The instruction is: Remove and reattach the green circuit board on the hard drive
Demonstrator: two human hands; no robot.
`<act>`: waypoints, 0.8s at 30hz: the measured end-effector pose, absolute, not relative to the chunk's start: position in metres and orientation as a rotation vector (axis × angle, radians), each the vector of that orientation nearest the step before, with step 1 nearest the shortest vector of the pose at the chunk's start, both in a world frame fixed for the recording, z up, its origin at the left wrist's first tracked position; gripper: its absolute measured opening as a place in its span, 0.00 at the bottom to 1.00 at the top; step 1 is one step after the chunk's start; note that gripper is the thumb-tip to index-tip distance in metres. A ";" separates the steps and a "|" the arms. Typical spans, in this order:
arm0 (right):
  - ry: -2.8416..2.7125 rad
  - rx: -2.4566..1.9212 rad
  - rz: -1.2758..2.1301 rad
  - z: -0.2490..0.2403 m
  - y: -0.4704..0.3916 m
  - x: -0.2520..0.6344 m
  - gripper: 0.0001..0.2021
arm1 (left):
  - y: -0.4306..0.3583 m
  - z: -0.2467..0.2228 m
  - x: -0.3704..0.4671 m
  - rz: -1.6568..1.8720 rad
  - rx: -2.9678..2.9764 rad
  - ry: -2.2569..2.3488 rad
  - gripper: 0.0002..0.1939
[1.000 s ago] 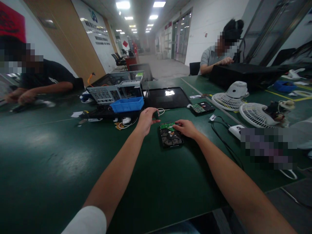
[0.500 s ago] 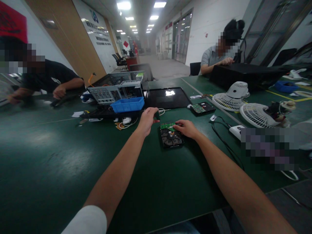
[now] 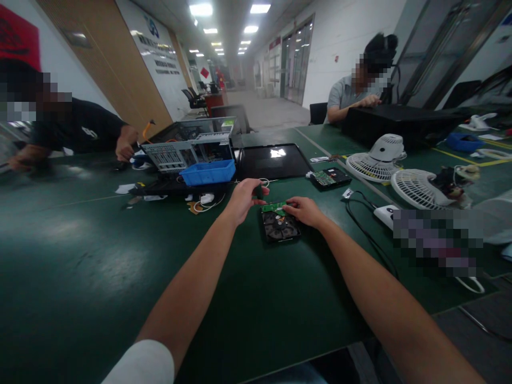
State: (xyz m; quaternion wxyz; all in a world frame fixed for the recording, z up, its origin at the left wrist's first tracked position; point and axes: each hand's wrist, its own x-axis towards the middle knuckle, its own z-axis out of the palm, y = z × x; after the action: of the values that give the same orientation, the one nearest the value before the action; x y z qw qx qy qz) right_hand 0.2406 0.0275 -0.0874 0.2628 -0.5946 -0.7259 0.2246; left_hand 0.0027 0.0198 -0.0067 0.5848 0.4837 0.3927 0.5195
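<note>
A hard drive (image 3: 280,224) lies on the green table with its green circuit board (image 3: 274,208) showing along the far edge. From the right, my right hand (image 3: 304,209) grips the drive's far right corner, fingers closed at the board. My left hand (image 3: 245,200) is just off the far left corner, its thumb and fingers curled around a dark, screwdriver-like tool (image 3: 260,192). The fingers hide most of the tool, and whether it touches the drive cannot be made out.
Beyond my hands are a blue tray (image 3: 208,173), an opened computer case (image 3: 176,154) and a black panel (image 3: 274,161). Another hard drive (image 3: 330,178), white fans (image 3: 374,166) and a black cable (image 3: 368,234) lie to the right. Two people sit across the table.
My left hand has shifted slightly toward the drive, its fingers more closed around the dark tool. My right hand stays at the drive. The left co-worker's hand has moved right.
</note>
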 end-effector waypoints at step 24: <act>-1.944 -1.596 0.604 -0.086 0.024 0.239 0.19 | 0.028 -0.012 -0.003 1.328 1.146 0.972 0.13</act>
State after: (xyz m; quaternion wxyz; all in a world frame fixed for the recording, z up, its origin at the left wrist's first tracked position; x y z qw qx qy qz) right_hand 0.2387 0.0237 -0.0860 0.2738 -0.5932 -0.7229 0.2246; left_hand -0.0033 0.0283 -0.0122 0.5379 0.4817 0.4086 0.5583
